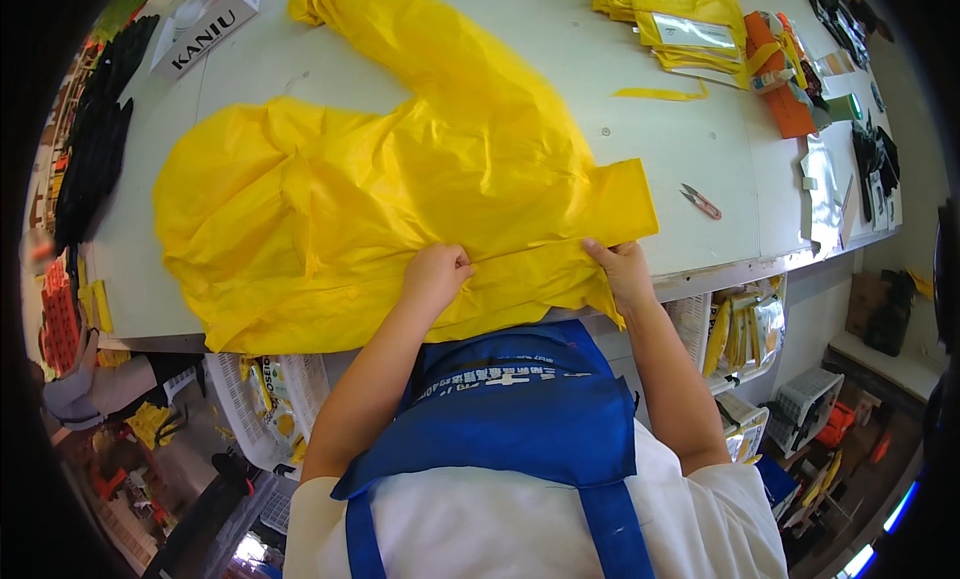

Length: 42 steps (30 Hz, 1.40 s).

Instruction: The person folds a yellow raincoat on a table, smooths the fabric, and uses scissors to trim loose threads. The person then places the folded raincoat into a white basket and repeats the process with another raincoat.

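A large yellow raincoat-like garment (400, 179) lies spread over the table, with one long sleeve reaching toward the far edge and a flat, squared piece sticking out at its right. My left hand (436, 276) is closed on a fold of the material near the table's front edge. Further right, my right hand (620, 267) pinches the garment's edge just below the squared piece, thumb on top. Between the two hands the cloth runs in a long fold. Its front part hangs over the table edge close to my blue apron (500, 409).
Thread snips (702, 202) lie right of the garment on the white table (690, 159). Beyond are a yellow strip (660, 94), stacked yellow packages (685, 29) and an orange box (785, 104). A white box (210, 24) stands far left. White baskets (265, 409) sit below; another person is at left.
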### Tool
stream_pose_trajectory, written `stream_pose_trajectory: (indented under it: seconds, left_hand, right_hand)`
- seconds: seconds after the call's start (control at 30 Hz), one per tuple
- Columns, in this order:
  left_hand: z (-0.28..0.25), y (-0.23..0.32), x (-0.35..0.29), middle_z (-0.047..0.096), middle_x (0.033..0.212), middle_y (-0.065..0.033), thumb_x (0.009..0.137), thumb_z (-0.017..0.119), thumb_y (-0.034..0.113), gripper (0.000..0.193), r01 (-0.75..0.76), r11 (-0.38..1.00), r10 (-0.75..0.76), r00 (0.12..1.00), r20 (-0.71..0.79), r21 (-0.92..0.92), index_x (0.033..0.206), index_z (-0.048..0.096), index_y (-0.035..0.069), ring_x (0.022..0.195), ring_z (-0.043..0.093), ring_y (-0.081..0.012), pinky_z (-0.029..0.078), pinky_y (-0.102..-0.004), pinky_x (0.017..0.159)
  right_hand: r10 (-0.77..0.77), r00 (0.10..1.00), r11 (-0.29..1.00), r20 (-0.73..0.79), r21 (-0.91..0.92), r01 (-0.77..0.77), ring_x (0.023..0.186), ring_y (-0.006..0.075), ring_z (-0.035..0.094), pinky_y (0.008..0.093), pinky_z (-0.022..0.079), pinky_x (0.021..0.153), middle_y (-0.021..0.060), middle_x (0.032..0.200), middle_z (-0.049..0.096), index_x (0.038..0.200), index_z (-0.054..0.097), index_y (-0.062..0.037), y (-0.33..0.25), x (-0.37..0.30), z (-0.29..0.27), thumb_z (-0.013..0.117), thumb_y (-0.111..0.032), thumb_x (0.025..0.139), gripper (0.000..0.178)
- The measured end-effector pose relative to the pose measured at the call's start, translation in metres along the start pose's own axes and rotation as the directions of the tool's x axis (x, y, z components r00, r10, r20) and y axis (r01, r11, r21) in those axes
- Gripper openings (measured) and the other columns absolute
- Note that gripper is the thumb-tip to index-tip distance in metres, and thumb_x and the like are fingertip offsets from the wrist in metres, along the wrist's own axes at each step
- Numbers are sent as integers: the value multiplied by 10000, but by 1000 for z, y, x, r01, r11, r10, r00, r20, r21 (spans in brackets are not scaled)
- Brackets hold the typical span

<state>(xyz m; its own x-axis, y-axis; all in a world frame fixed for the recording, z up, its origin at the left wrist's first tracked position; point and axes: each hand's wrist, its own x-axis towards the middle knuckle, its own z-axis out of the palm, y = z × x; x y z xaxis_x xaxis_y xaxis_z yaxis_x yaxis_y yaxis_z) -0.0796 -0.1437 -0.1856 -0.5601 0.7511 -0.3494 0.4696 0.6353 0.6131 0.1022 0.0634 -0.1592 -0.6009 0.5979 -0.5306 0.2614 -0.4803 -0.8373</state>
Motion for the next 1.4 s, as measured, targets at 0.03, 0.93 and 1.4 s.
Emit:
stream_pose_trajectory:
  seconds: [0.03,0.93,1.4]
  left_hand:
    - [0,2,4,644,744,-142,703,714,197,175,27,1000,-27,999,26,4,756,665,39,714,626,-299,480,-377,632]
    - [-82,-93,-130,616,755,-101,767,665,130,116,-15,1000,8,923,-385,-16,840,630,47,699,580,-293,449,-351,621]
    - [-61,-104,-87,658,775,-54,760,670,266,152,347,938,-343,924,-171,-5,773,643,117,766,617,-267,406,-425,730]
  right_hand:
    - [11,1000,1000,-27,7,-10,930,156,603,274,456,843,85,1038,652,1081,604,38,1,-1,2,645,-83,845,268]
    - [-91,682,57,726,-680,731,1019,255,565,398,384,936,97,1016,633,1009,653,-113,-19,0,123,710,-183,735,288]
    - [283,813,332,508,-848,414,767,256,649,331,501,702,130,813,672,901,673,-42,-11,49,129,656,-163,752,193]
